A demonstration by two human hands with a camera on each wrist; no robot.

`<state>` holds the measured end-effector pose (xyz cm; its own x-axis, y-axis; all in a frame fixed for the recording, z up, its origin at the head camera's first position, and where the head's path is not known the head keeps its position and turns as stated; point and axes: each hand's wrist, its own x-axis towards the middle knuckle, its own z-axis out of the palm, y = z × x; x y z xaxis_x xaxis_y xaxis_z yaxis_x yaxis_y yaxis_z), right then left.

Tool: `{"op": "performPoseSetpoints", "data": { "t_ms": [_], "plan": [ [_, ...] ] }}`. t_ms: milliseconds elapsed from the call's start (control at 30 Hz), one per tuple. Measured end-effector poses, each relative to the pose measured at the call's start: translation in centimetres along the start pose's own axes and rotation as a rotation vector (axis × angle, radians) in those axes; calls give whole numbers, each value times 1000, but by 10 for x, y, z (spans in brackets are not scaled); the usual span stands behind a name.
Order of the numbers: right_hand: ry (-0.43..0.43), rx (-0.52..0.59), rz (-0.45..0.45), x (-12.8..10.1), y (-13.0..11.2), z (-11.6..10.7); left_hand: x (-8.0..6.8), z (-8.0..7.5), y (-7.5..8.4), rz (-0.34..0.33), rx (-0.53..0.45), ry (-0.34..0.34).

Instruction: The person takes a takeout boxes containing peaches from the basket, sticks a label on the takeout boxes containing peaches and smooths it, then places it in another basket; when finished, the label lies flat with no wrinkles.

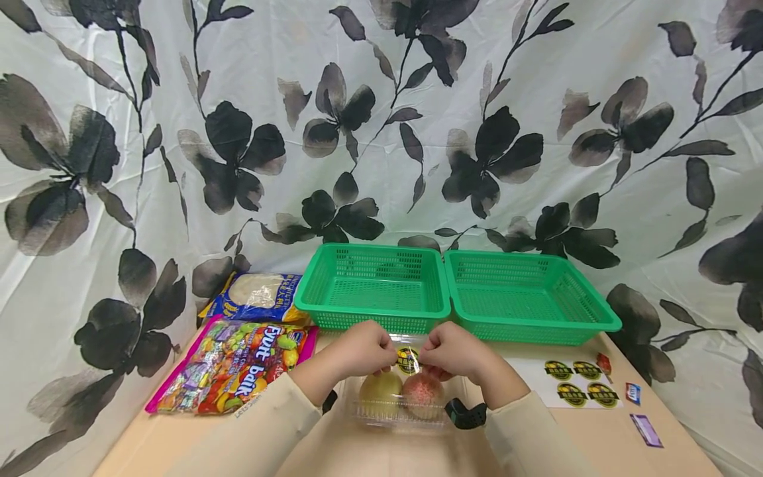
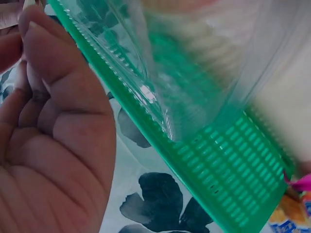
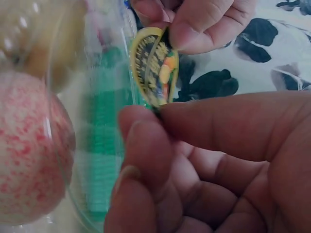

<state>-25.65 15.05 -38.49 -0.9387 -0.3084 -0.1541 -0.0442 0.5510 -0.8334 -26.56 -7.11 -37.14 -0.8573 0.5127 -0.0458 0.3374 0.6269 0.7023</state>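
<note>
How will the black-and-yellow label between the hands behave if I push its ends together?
The label is likely floppy: it bows between the left hand and right hand. It looks thin, so it is probably very light and apt to crease. It may cling to fingers, since similar labels sit on a white sheet, though no glue shows.

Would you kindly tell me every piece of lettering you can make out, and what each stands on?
"Fyuit baik", first word's spelling uncertain: pink-edged candy bag; its smaller print is unreadable.
Blue bag: lettering too small to read surely.
Held sticker: characters too tilted and blurred.
Four stickers on the white sheet: too small.
Blue packet and purple packet: too small.
</note>
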Motion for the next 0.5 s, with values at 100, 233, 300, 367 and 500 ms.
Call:
{"op": "performPoseSetpoints", "data": {
  "t_ms": [100,233,300,367,500],
  "plan": [
    [-22,-46,18,5,0,-1,7,0,2,-15,41,-45],
    [-53,-76,36,10,-3,1,13,0,3,-27,134,-83],
    [-66,-87,45,12,-5,3,16,0,2,-38,173,-103],
    [-73,-93,61,13,-7,4,18,0,1,-48,203,-118],
    [-68,-120,77,14,-10,6,23,0,-1,-74,237,-143]
  ]
}}
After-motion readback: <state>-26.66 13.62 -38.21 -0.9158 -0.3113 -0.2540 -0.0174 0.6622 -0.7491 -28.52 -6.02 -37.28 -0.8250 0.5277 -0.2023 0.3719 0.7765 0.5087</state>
